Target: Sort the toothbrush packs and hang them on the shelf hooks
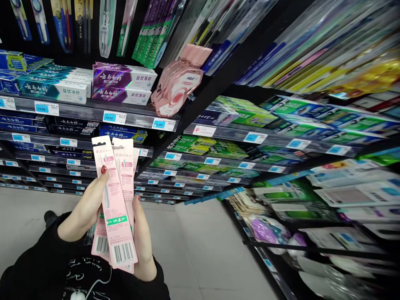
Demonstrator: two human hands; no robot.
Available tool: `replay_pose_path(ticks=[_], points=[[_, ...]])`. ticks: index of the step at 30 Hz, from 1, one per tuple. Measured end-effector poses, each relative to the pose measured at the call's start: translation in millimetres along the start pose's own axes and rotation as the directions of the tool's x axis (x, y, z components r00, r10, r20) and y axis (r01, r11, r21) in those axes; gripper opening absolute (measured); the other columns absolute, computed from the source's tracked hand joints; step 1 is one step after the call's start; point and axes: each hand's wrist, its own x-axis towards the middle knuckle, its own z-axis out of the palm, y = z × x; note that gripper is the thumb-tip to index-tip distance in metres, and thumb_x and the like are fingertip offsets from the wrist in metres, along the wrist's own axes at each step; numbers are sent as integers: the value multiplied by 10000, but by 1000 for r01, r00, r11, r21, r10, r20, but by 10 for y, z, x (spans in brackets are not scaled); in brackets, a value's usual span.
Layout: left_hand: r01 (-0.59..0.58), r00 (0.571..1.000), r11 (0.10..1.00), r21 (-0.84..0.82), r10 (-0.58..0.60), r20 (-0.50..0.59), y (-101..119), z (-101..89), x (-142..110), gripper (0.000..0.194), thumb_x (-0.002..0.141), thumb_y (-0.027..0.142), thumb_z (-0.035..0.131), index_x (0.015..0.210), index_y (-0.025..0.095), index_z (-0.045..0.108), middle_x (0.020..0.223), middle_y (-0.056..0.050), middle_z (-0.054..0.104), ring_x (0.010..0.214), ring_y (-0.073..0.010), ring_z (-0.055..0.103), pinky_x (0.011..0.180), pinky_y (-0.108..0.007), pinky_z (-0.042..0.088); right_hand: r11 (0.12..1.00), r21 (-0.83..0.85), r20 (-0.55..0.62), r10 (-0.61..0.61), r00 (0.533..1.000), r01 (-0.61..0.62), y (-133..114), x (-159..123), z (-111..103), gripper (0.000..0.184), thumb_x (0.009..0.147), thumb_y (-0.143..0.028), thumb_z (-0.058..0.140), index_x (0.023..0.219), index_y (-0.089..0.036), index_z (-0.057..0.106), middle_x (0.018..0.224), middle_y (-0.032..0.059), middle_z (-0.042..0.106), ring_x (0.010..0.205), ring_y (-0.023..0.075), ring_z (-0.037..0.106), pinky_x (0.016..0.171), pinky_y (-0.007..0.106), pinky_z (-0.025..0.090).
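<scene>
Several pink toothbrush packs (120, 212) are fanned out in front of my chest, their printed backs and barcodes facing me. My left hand (86, 204) grips them from the left, its thumb with a red nail lying on the front pack near the top. From the right, my right hand (142, 233) holds the same packs along their edge, thumb pointing up. The fingers of both hands are mostly hidden behind the cards.
Ahead, shelves carry toothpaste boxes (120, 83) and pink bottles (178, 83), with price tags along the edges. Packaged toothbrushes (106, 27) hang above. More shelves with packaged goods (278, 200) stretch along the right, and grey floor (200, 250) lies below.
</scene>
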Motion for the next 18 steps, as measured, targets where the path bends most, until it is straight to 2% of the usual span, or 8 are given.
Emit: replay_pose_path(ticks=[6,12,18], points=[[17,1000,1000,-24,-17,-8,3,10,20,296,812,362,484,942,158,656,970,-82,704,885,-224,631,733,-292,503,999,7,-23,34,999,-33,5,2,-38,490,816,-510,455,1181,-192,528,1180,29,576,1161,203,461,1028,356,303],[28,999,1000,-6,-28,-16,-4,20,46,303,801,367,501,939,151,662,953,-85,707,877,-226,631,741,-293,500,999,-11,-33,35,999,-36,-1,20,-35,453,819,-515,441,1148,-225,555,1148,24,596,1125,209,493,968,367,383],[19,1000,999,26,-19,6,-13,3,79,338,793,416,493,940,165,664,917,-82,712,861,-231,628,748,-318,491,999,-7,-9,42,999,-42,-30,24,-26,481,827,-515,422,1184,-210,527,1177,36,576,1156,219,462,1006,389,328]])
